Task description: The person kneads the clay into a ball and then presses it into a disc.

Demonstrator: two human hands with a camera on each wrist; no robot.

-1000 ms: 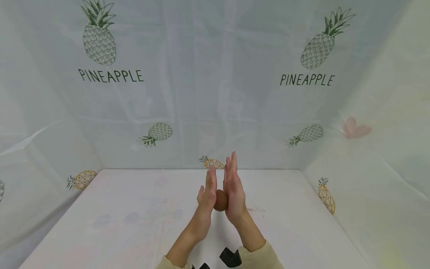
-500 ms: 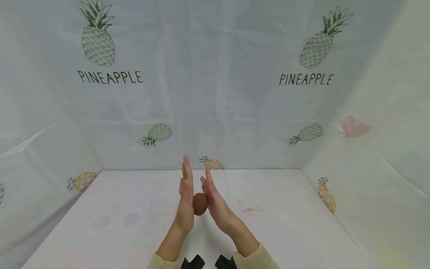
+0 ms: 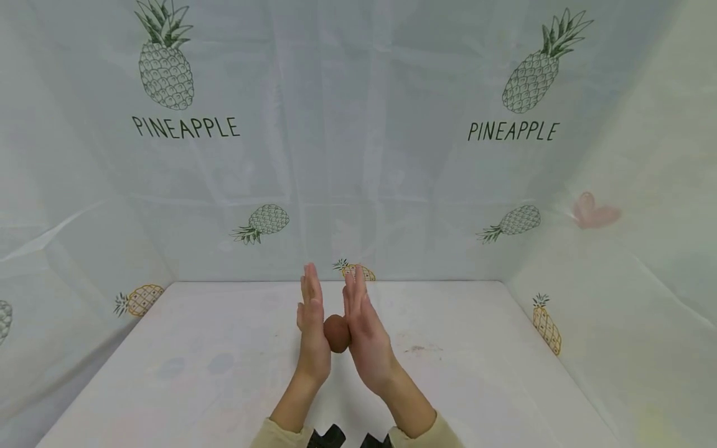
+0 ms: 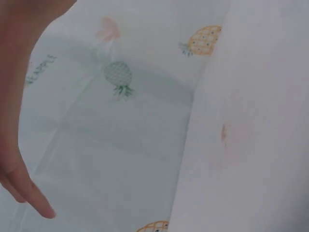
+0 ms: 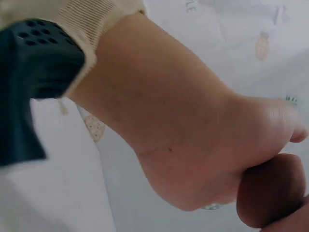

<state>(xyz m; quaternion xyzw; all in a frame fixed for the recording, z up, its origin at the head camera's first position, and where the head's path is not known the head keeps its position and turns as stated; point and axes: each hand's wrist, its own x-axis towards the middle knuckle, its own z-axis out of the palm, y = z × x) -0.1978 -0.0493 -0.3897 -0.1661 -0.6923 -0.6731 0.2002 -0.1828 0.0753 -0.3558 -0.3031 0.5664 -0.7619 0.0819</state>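
**Brown ball pressed between two flat palms**

Brown and smooth, a small ball [image 3: 337,333] sits squeezed between the person's two hands above the middle of the white worktop [image 3: 482,373]. Both hands stand upright with the fingers straight and pointing away from the body toward the far wall. The left hand [image 3: 312,330] is on the left of the ball, the right hand [image 3: 364,333] on its right — each palm lies flat against the ball's side, so neither hand curls round it. The fingertips of the two hands stay a little apart above the ball, while the heels of the palms lean closer together below it.

From the right wrist view the ball [image 5: 270,191] shows at the lower right, touching the heel of the right hand [image 5: 193,145]; a cream ribbed sleeve [image 5: 91,24] and a black strap [image 5: 34,77] cover the wrist. The left wrist view catches only the edge of the left hand [image 4: 14,145] with straight fingers, and the ball is out of sight there.

Around the worktop hangs a pale plastic sheet [image 3: 358,155] printed with pineapples — two large green ones with the word PINEAPPLE beneath, smaller green and yellow ones lower down. A faint reddish smear [image 3: 417,348] marks the worktop just right of the hands.
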